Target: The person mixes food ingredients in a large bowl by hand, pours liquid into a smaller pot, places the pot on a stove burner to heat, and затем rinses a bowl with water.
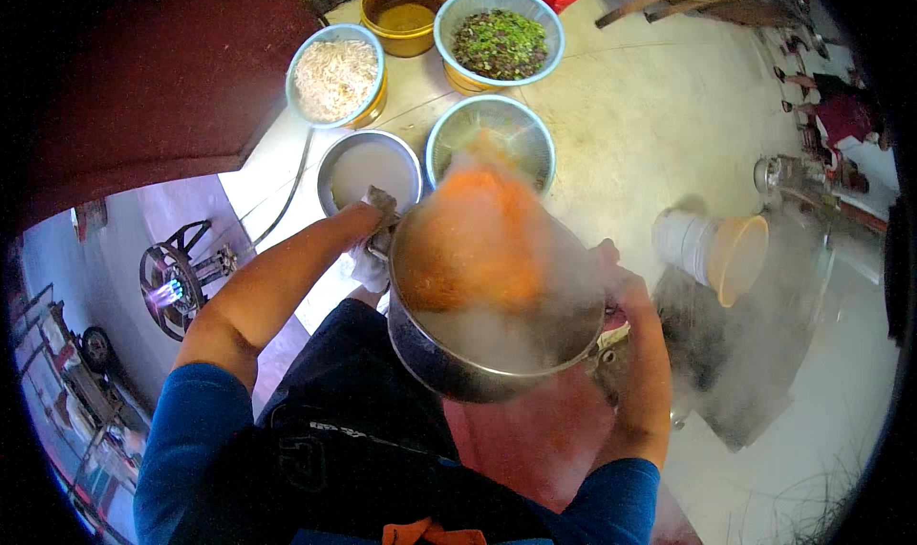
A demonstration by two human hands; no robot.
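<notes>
A large metal pot (437, 362) is tilted away from me, and orange food, possibly shredded carrot, (487, 248) slides towards its far rim in thick steam. My left hand (372, 226) grips the left side handle through a grey cloth. On the opposite side my right hand (620, 280) holds the other handle, partly veiled by steam; a cloth seems to be under it. Beyond the pot's lip stands a light blue colander (437, 140), with some orange pieces at its middle. Steam hides where the pot's rim meets the colander.
Around stand a metal basin (326, 179) of cloudy liquid, colanders of white shreds (337, 79) and chopped greens (501, 43), and a yellow bucket (405, 43). A gas burner (172, 287) burns at left, its hose crossing the floor. A white bucket (684, 240) is at right.
</notes>
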